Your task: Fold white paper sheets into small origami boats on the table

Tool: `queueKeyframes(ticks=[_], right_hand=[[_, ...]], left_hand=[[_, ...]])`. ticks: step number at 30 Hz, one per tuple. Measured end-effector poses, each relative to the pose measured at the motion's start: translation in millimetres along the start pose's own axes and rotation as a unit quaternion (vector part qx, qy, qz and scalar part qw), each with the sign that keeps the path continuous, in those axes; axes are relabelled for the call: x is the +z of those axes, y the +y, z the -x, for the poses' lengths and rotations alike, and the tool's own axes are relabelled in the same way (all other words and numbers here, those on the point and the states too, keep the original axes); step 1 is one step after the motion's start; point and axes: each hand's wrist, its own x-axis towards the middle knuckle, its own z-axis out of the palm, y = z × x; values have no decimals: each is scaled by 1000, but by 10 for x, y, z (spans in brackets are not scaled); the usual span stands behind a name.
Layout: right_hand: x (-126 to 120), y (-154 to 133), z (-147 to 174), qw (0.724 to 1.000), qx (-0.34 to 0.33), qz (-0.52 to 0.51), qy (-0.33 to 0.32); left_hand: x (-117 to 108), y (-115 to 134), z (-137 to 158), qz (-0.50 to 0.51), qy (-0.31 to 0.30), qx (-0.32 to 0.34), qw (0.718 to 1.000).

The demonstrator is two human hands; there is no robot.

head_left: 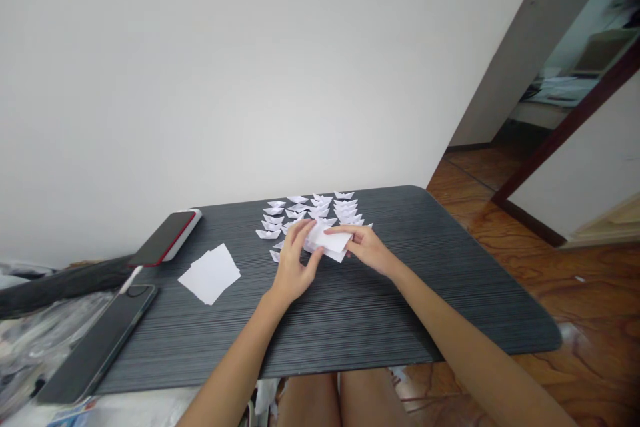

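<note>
A folded sheet of white paper (330, 240) is held between both hands just above the dark table (360, 320). My left hand (296, 263) curves around its left side, fingertips on the upper edge and thumb at the lower edge. At the right side, my right hand (367, 247) pinches the paper between thumb and fingers. Behind the hands stand several rows of small white paper boats (345, 207), some of them partly hidden by the hands and paper. A loose stack of white paper sheets (210, 275) lies to the left of my left hand.
At the table's left edge lie a dark device with a red rim (165, 238) and a phone (100, 347) near a white cable (131, 278). Plastic-wrapped material (50, 340) sits beyond that edge. A white wall (280, 80) rises behind the table; wooden floor (590, 300) shows at right.
</note>
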Motion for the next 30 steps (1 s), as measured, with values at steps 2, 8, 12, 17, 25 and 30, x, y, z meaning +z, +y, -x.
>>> queueKeyframes(ticks=[2,8,12,17,25,30], right_hand=[[-8,3,4,998,48,-35,-16],[-53,-76,45,989,47,-91,-106],[-77,-149,45,997,-44,-65,-20],[-42,-133,35,998,-50,-40,24],[-32,-152,59,999,-38,-4,22],[-51,-150,69,999,-49,12,12]], left_hand=[[-35,-10,21,-66,-53,118,989],[48,-15,53,-49,31,99,993],[110,45,45,43,82,-64,994],[171,80,58,188,77,-180,963],[173,74,56,213,77,-211,951],[161,57,35,192,112,-220,950]])
